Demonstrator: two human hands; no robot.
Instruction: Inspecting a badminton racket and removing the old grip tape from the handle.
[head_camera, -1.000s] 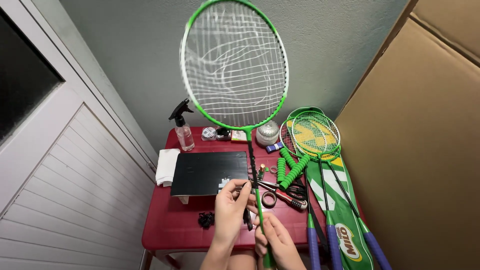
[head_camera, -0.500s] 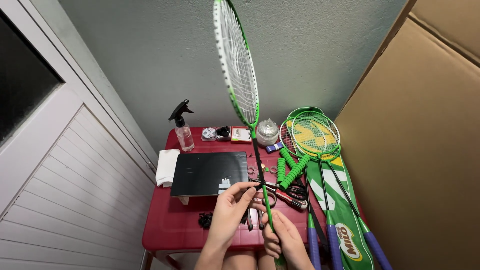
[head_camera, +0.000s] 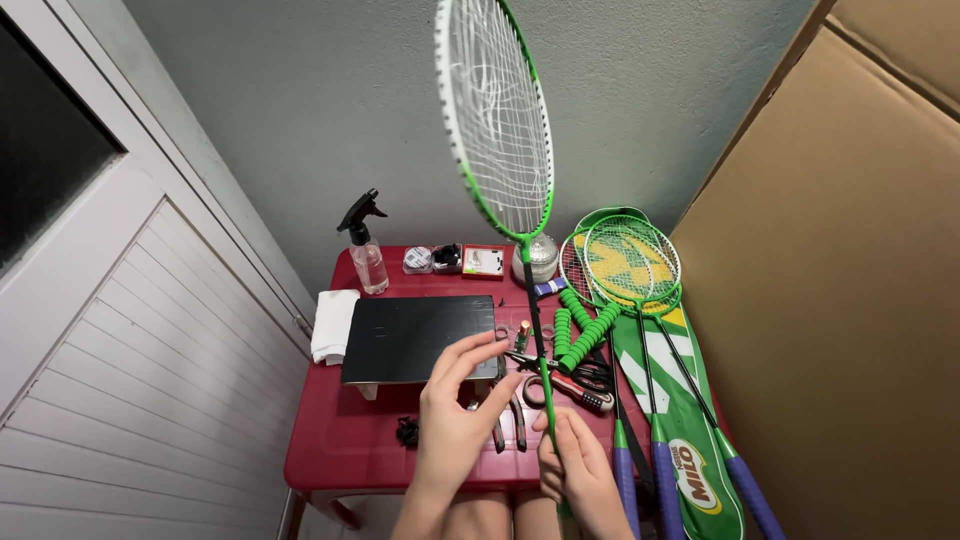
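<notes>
Right hand (head_camera: 578, 470) grips the racket (head_camera: 497, 120) low on its shaft, left hand (head_camera: 455, 415) open beside it. Could tip and hit the scissors (head_camera: 570, 378) just beyond.

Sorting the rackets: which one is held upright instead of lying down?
The green-framed racket with white strings, raised above the red table. The right hand grips its shaft; the other rackets rest at the table's right side.
</notes>
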